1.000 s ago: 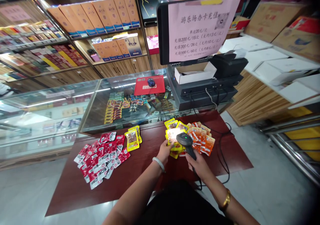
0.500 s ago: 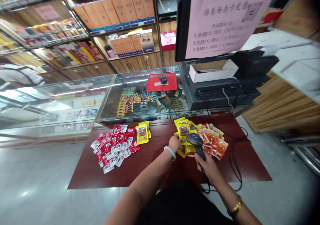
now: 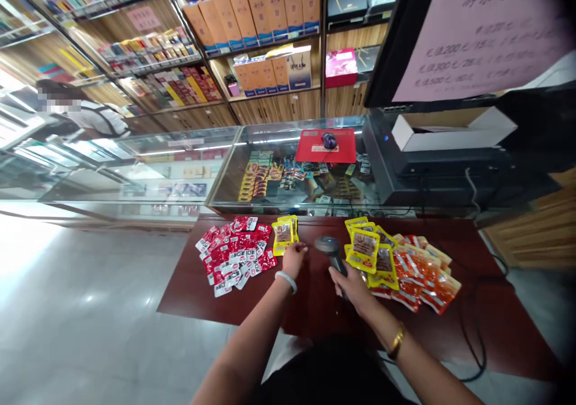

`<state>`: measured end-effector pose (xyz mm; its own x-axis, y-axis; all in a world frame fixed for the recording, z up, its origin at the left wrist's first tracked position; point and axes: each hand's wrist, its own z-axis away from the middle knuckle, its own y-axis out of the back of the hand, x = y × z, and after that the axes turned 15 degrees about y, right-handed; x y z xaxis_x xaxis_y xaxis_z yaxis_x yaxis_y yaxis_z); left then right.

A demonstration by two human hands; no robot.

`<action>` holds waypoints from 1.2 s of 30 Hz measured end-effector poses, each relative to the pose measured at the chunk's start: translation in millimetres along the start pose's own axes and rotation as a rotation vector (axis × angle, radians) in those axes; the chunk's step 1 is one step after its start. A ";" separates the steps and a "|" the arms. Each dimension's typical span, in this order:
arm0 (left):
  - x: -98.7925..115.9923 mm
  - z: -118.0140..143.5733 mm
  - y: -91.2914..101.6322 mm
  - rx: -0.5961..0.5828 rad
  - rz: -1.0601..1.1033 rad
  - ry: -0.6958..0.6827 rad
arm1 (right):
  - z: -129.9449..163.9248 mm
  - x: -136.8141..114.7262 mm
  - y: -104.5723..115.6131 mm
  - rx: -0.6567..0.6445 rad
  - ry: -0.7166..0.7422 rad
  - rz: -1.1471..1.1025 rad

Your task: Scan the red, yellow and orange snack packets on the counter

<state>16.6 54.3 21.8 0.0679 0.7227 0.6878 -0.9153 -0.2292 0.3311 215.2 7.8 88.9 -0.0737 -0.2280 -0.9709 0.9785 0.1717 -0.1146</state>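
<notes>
My left hand point(image 3: 294, 260), with a pale bracelet at its wrist, is over the lower right edge of a small stack of yellow snack packets point(image 3: 282, 237). Its fingers are drawn together; what is in them, if anything, I cannot make out. A dark handheld barcode scanner point(image 3: 330, 249) is gripped in my right hand point(image 3: 353, 285), its head tilted up over the table. To the right of the scanner lies a larger pile of yellow snack packets point(image 3: 363, 250), overlapping orange packets point(image 3: 418, 273). Red and white packets point(image 3: 238, 255) are heaped on the left.
The packets lie on a dark red table point(image 3: 198, 297). Behind it runs a glass display counter point(image 3: 270, 204) with a red mouse pad point(image 3: 306, 147). A monitor point(image 3: 405, 39) and a white open box point(image 3: 450, 141) stand at right. A cable point(image 3: 481, 345) hangs there. A person point(image 3: 96, 117) is far left.
My left hand has moved left, from the larger yellow pile to the small yellow stack. The scanner has shifted left, away from the larger pile. The camera view has turned left.
</notes>
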 end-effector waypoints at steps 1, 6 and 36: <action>0.6 -5.7 9.1 0.037 -0.033 -0.029 | -10.2 -0.6 -14.0 -0.039 0.003 -0.002; 7.7 -30.4 51.6 0.320 -0.299 -0.143 | -53.0 2.1 -72.8 -0.088 -0.027 -0.071; -16.5 40.9 -30.9 -0.116 0.155 0.002 | 24.8 -12.5 11.6 0.035 0.021 0.068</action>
<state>60.0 22.8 26.6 -0.0780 0.6859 0.7235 -0.9544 -0.2611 0.1447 232.3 -11.2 105.0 -0.0108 -0.1968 -0.9804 0.9875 0.1519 -0.0413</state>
